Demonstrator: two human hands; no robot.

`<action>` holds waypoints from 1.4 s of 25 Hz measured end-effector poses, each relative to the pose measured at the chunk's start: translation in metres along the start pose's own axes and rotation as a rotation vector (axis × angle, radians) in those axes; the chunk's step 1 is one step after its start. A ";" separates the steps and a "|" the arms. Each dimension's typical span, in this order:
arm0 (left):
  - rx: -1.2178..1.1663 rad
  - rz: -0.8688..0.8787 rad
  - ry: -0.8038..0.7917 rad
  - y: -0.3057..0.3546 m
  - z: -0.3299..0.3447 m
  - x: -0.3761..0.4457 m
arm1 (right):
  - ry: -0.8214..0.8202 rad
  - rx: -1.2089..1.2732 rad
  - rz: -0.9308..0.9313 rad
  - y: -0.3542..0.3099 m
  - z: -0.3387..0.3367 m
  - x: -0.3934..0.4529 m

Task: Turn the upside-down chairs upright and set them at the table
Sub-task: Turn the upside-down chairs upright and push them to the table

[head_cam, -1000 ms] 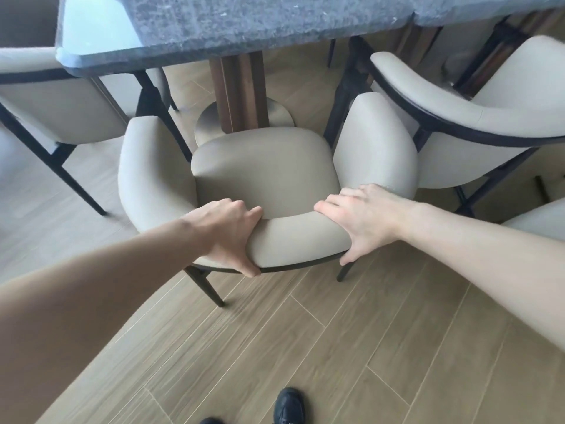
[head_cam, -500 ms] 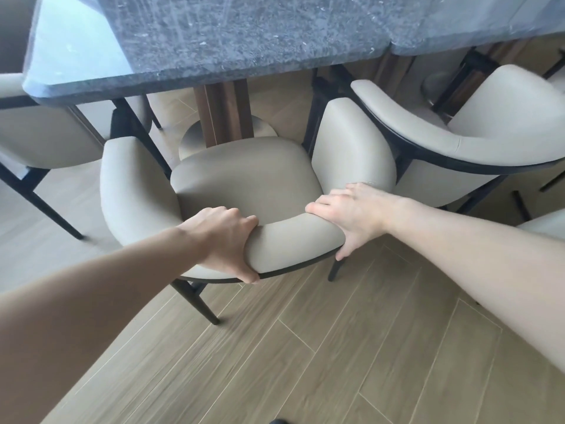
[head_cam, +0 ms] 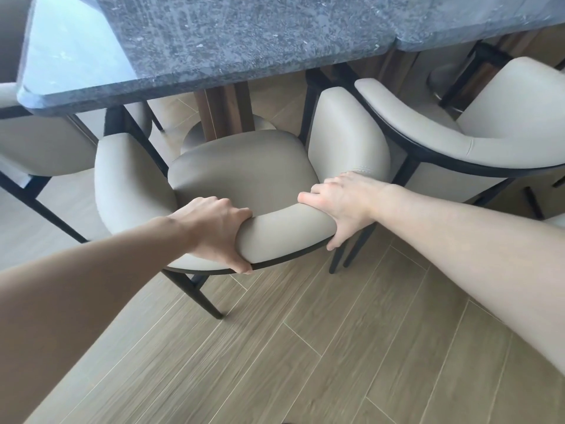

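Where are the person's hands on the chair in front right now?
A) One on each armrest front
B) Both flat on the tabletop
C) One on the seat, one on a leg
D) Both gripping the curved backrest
D: the left hand and right hand each wrap over the curved backrest of the upright chair, which faces the table.

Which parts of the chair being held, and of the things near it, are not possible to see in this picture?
Only the head view exists.
- Held chair: front legs hidden by its seat and the table.
- Left hand, right hand: palms hidden against the backrest.
- Left chair: cut off by the frame edge, covered by the tabletop.
- Right chair: feet hidden or cut off.
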State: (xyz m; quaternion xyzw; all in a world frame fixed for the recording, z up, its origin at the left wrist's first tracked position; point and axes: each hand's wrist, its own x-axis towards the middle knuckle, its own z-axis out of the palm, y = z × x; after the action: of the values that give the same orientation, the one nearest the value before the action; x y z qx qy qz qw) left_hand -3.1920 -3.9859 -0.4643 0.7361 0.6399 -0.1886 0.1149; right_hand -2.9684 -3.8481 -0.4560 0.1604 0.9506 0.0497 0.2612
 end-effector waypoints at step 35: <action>-0.025 -0.187 -0.254 0.024 -0.031 -0.013 | -0.184 0.115 0.305 -0.036 -0.023 -0.004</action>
State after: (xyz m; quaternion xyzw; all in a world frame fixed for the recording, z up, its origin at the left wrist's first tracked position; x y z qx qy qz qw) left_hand -3.1660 -3.9886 -0.4323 0.6419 0.6883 -0.2823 0.1858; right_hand -2.9866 -3.8840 -0.4409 0.3211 0.8887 0.0194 0.3266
